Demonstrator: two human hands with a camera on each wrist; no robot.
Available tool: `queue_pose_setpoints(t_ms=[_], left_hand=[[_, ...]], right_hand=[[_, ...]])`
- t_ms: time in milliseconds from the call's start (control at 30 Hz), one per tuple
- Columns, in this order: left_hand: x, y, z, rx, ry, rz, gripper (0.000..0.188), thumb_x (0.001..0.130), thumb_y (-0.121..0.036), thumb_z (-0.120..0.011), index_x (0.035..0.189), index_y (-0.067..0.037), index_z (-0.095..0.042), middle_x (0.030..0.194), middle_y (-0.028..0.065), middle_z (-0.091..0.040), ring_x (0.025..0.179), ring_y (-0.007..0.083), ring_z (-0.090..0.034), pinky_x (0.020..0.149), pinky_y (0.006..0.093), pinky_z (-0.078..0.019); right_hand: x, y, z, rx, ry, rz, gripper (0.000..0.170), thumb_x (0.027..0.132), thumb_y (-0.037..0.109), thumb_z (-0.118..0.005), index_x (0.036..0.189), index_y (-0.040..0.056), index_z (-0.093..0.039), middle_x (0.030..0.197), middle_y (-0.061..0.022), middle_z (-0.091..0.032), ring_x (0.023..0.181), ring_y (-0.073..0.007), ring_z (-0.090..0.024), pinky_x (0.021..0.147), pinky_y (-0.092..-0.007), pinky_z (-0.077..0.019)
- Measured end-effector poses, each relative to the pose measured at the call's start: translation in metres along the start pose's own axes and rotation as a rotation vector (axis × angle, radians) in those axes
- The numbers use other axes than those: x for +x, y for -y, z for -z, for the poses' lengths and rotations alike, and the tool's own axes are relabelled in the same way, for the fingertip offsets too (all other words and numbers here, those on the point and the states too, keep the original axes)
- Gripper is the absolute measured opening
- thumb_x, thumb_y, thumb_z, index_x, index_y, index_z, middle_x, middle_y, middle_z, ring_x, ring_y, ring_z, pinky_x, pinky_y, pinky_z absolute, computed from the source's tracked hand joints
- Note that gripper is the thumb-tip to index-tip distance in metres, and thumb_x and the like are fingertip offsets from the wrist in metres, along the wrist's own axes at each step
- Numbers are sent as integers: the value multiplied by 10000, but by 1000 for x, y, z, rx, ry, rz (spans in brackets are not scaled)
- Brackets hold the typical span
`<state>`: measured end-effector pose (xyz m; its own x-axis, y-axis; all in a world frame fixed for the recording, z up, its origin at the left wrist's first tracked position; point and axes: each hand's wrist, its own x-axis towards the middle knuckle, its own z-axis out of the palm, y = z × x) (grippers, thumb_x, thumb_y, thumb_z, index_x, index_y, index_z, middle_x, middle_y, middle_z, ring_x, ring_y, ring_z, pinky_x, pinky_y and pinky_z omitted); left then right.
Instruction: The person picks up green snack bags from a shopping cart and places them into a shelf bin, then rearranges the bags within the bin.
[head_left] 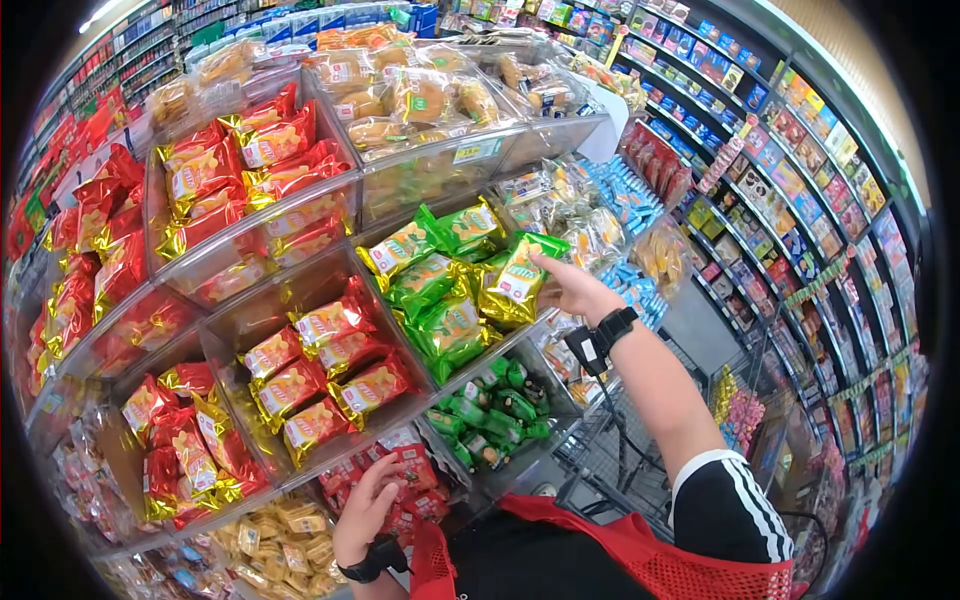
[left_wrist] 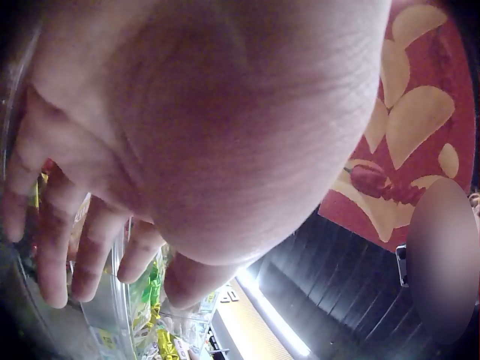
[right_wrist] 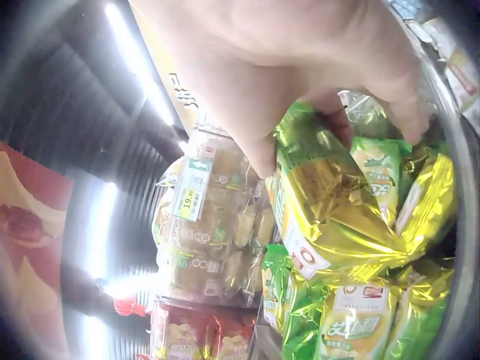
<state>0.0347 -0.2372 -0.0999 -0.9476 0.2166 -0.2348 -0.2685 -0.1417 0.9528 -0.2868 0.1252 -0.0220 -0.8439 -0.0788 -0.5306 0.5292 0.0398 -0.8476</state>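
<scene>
In the head view my right hand pinches a green and gold snack packet at the right side of a clear bin. Several matching green packets lie beside it in that bin. The right wrist view has thumb and fingers round the top of the held packet, its gold end hanging down over other packets. Low in front of the bins, my left hand holds nothing, its fingers loosely extended near red-wrapped packets. The palm fills most of the left wrist view.
Bins of red and gold packets stand left of the green ones, with bagged bread behind. Small green wrapped items sit in a lower bin. A wire cart is at the right, before tall stocked shelves.
</scene>
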Motion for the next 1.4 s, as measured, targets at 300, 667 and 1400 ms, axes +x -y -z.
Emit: queue_pose_setpoints(t_ms=[300,667,1400], left_hand=[[2,2,-6,58,34,-13,466,961,-97,-507,1408,-29,-392,1308,134,-532,1116,201,-568,945,320,-449],[-4,5,-3,62,13,15,460,959,-104,-517,1396,-21,-402,1264,136,-559,1129,215,-565,964,331,-443],[6,4,-5,146,-10,30,466,954,-97,-526,1400,-37,-406,1271,136,-568,1110,206,-575,950,331,-450]], right_hand=[[4,-5,7,-664,-442,442,553,709,368,-772,1065,-19,-602,921,-149,-694,810,-249,-675,732,-365,-527],[22,-24,-13,-478,-287,370,535,713,340,-800,1070,-15,-616,935,-104,-682,782,-177,-673,621,-309,-565],[44,-47,16,-425,-549,591,414,799,263,-713,1116,14,-617,897,-223,-678,750,-314,-681,702,-363,-546]])
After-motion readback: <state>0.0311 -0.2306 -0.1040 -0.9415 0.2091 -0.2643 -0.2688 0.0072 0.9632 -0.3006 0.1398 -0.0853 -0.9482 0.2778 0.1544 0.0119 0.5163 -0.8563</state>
